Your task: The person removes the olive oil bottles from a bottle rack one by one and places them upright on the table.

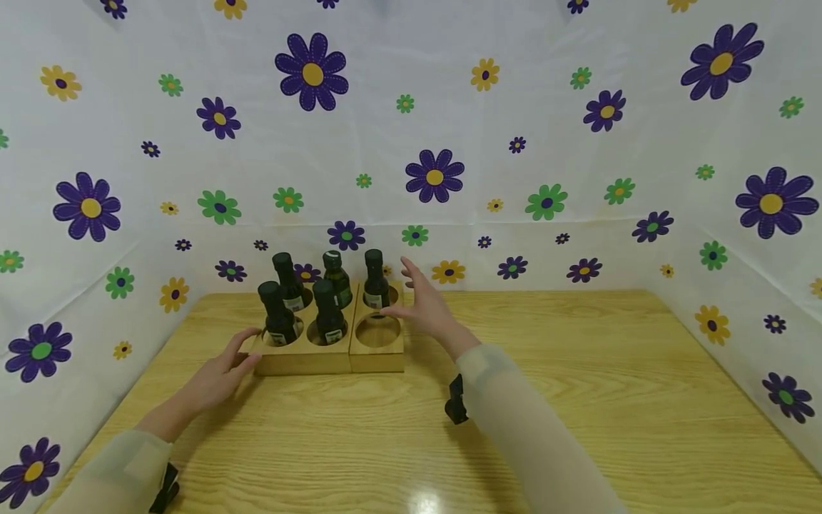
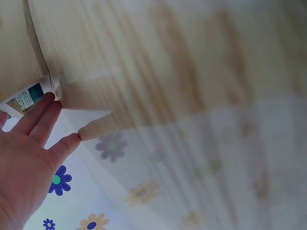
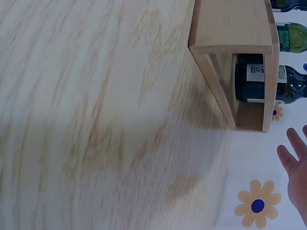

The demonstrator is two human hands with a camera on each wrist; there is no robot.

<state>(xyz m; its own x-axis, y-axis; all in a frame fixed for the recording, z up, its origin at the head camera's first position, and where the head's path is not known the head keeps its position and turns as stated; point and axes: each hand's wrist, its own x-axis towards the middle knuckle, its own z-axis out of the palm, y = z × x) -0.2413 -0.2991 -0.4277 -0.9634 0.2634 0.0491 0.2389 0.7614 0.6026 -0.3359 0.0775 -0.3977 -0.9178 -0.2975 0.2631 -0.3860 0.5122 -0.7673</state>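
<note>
A wooden bottle rack [image 1: 302, 363] with four round holes holds several dark green bottles with black caps, such as the front-left bottle [image 1: 272, 310]. Flush against its right side is a narrower two-hole rack [image 1: 377, 362]. In that rack's back hole stands a dark bottle [image 1: 374, 278], while the front hole has no bottle. My left hand [image 1: 218, 375] touches the left end of the larger rack, fingers extended in the left wrist view. My right hand [image 1: 429, 308] is spread beside the two-hole rack, thumb pointing over it and holding nothing.
The racks stand toward the back left of a wood-grain table [image 1: 546, 400]. A white cloth [image 1: 379, 135] with printed flowers encloses the back and both sides. Black straps [image 1: 457, 401] sit at my wrists.
</note>
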